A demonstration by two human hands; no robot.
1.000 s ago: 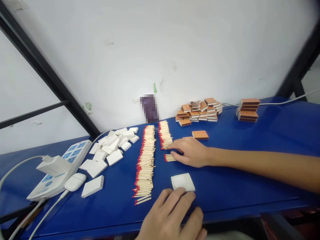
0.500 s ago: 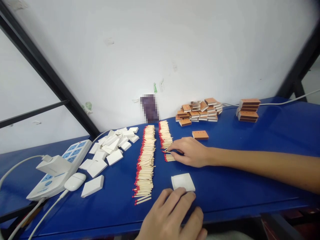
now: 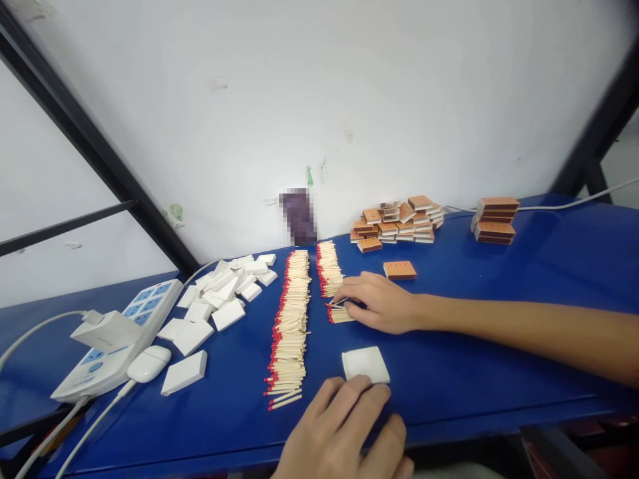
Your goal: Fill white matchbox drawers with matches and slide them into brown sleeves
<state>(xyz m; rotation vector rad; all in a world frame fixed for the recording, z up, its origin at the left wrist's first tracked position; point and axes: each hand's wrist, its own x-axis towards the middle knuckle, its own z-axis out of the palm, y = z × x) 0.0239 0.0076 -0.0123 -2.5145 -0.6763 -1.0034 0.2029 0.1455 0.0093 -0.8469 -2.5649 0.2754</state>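
My right hand (image 3: 377, 301) lies on the blue table (image 3: 499, 332), its thumb and forefinger pinched on a matchstick at the near end of the short row of matches (image 3: 328, 267). A small bundle of matches (image 3: 339, 315) lies just under its fingers. My left hand (image 3: 344, 429) rests flat at the table's front edge, fingertips touching an empty white inner box (image 3: 365, 363). A long row of red-tipped matches (image 3: 291, 319) runs to the left of both hands.
A heap of white inner boxes (image 3: 224, 286) lies at the left, with a power strip (image 3: 114, 332) and a white earbud case (image 3: 148, 363) beyond it. Orange matchbox sleeves are piled (image 3: 399, 223) and stacked (image 3: 495, 219) at the back; one sleeve (image 3: 399, 269) lies alone.
My right hand's fingers have drawn together from flat on the matches into a pinch on a matchstick and lifted it slightly. My left hand has not moved.
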